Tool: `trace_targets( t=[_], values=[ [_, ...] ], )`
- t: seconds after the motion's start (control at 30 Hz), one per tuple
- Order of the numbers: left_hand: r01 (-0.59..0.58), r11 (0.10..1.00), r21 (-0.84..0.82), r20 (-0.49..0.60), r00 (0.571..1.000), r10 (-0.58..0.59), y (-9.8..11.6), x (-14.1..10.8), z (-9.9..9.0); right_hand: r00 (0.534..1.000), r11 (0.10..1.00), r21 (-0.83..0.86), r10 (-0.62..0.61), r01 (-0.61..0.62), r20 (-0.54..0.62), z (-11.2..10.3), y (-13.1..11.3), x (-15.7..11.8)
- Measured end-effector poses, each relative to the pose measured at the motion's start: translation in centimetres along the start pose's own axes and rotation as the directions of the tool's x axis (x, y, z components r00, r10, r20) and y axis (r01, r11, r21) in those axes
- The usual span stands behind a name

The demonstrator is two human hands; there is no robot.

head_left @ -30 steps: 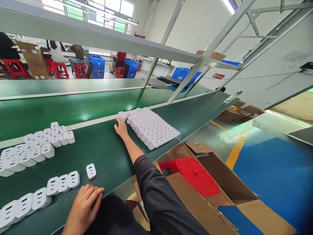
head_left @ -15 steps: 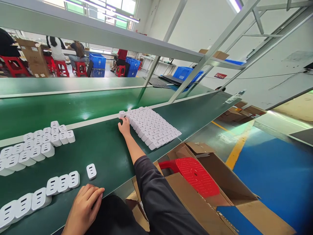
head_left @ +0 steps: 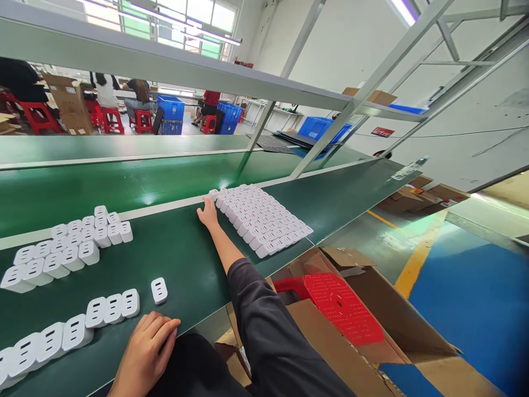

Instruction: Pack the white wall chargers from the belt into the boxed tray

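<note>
A tight block of many white chargers with dark port slots stands on the green bench. My right hand is at the block's far left corner, its thumb and fingers apart, with no charger seen in its grip. Just beyond its fingertips is a single charger by the pale rail. My left hand rests on the bench's near edge, fingers loosely laid down and holding nothing. Close to it are one separate charger and a row of chargers. Farther left stands another group of chargers.
Below the bench edge on the right, an open cardboard box holds a red plastic stool. A metal shelf frame rises behind the bench. Blue crates and seated people are in the background.
My right hand has drawn slightly back to the left from the chargers at the block's corner, and its fingers have come away. My left hand stays put. The view has shifted a little.
</note>
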State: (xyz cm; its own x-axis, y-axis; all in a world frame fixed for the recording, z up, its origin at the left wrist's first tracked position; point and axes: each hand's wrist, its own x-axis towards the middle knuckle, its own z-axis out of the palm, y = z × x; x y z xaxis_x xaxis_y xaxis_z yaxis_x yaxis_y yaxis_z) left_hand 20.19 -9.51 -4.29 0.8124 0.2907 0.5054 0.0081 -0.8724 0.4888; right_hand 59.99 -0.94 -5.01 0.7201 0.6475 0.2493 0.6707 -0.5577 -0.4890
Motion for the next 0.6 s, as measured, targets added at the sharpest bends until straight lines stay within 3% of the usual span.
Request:
trace_targets(
  t=[0.13, 0.23, 0.33, 0.43, 0.6],
  values=[
    [-0.004, 1.0, 0.001, -0.006, 1.0, 0.004, -0.1, 0.1, 0.1, 1.0, 0.998, -0.054, 0.013, -0.013, -0.003, -0.5, -1.0, -0.7],
    [-0.011, 1.0, -0.001, -0.001, 1.0, 0.011, -0.1, 0.2, 0.1, 0.999, 0.992, -0.122, -0.041, 0.043, 0.018, -2.4, -1.7, -0.2],
    [-0.02, 1.0, -0.006, 0.006, 1.0, 0.02, 0.0, 0.3, -0.1, 0.996, 0.97, -0.231, -0.062, 0.075, 0.065, -5.7, -1.5, 2.4],
    [-0.011, 1.0, -0.008, -0.005, 1.0, 0.011, 0.2, 0.4, -0.2, 0.983, 0.94, -0.335, 0.002, 0.06, 0.183, -9.3, -0.1, 6.1],
    [0.005, 0.999, -0.033, 0.003, 1.0, -0.005, 0.3, 0.4, -0.2, 0.904, 0.885, -0.45, 0.091, 0.119, 0.417, -12.7, 2.7, 10.2]
  ],
)
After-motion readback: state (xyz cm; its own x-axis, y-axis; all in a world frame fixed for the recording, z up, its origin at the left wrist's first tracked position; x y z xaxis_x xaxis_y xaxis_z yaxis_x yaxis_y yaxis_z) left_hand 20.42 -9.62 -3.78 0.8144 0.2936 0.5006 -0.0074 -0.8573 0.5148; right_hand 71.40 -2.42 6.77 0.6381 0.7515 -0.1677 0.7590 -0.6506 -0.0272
